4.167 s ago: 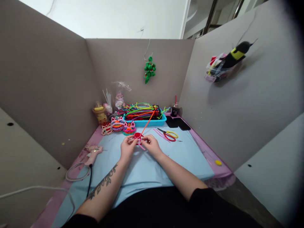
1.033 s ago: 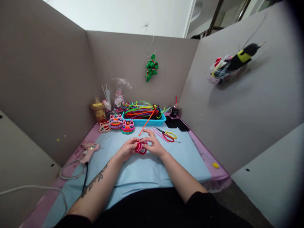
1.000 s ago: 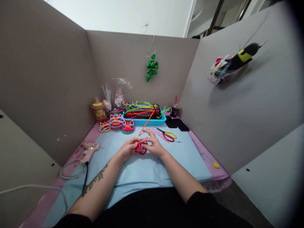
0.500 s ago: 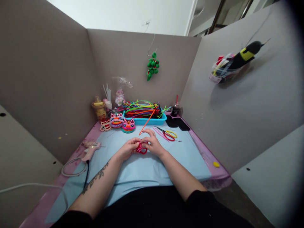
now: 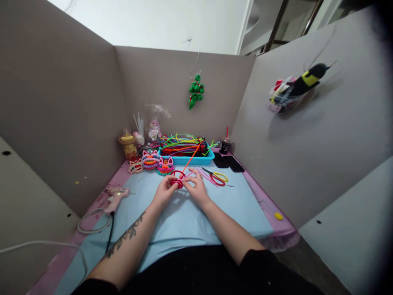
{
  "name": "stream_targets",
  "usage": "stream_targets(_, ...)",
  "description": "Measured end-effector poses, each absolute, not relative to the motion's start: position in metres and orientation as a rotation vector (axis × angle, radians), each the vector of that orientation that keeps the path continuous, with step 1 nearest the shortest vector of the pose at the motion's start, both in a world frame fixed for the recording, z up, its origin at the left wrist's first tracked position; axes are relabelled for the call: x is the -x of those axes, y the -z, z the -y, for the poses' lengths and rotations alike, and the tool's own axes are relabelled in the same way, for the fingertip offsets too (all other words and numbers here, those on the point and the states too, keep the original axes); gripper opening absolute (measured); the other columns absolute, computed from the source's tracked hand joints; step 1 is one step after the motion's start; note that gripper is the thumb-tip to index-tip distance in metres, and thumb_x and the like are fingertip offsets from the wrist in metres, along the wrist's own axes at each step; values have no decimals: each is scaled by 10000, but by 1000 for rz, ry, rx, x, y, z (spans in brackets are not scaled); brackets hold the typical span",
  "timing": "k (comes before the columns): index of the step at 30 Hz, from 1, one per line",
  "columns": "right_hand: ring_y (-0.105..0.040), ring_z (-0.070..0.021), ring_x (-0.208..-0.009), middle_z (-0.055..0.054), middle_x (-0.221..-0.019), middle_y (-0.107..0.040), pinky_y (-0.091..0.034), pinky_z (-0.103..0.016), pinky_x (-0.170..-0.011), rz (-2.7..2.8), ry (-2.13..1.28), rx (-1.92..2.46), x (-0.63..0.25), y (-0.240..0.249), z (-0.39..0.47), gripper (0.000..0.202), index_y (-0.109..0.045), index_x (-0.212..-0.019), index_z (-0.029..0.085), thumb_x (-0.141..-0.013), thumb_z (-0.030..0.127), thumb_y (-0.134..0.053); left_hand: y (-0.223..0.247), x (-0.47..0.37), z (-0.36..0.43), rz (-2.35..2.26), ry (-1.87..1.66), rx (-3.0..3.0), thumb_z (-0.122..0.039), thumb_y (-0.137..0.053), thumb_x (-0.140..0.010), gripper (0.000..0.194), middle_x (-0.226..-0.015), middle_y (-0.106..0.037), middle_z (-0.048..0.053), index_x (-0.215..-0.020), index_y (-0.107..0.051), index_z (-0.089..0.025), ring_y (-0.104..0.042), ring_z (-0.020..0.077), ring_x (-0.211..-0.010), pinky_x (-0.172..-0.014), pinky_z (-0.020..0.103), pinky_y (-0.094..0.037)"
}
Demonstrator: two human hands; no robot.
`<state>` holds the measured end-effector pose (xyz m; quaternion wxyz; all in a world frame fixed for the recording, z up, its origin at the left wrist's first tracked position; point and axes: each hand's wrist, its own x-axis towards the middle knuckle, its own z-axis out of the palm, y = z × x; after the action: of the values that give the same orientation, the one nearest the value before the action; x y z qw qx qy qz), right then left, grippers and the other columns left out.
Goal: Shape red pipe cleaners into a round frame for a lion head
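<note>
My left hand pinches a red and pink fuzzy piece above the blue cloth. A red loop stands up from the piece's far side. My right hand is closed at the piece's right side, thumb and index finger together on it; a pink strip shows near these fingertips. Just beyond, an orange stem slants up towards the blue tray of colourful stems. Scissors with red and yellow handles lie to the right of my right hand, beside pink stems.
Three colourful animal-face pieces sit left of the tray. A pink glue gun with its cable lies at the left. Two black pads and a dark drink cup are at the back right. Grey panels enclose the table.
The red piece has turned, so its loop now points away instead of towards me. Both hands have shifted slightly, and the right fingers now pinch at its right side. The camera view has moved a little.
</note>
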<state>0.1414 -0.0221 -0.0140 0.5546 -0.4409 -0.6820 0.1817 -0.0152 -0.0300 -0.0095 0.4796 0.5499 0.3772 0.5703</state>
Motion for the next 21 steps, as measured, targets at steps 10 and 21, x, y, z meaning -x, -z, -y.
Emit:
stream_targets(10,-427,-235,-1189,-85,-1278,-429,-330,-401,-1015,1470,-653,1043,-133,14,24,64,-631,-672,190,-712,240,-630,12,9,31,-1006,-1425,-1466,-303,-646,-708,220,-794,-575,7,-855,-549,-172,-558,131,-733,-680,244,-444)
stream_targets(21,-451,-237,-1154,-91,-1257,-430,-402,-330,-916,1297,-859,1116,-129,20,18,123,-641,-642,183,-664,303,-654,17,9,33,-1056,-1460,-1687,-273,-578,-766,172,-864,-618,32,-908,-571,-176,-597,155,-779,-728,284,-484)
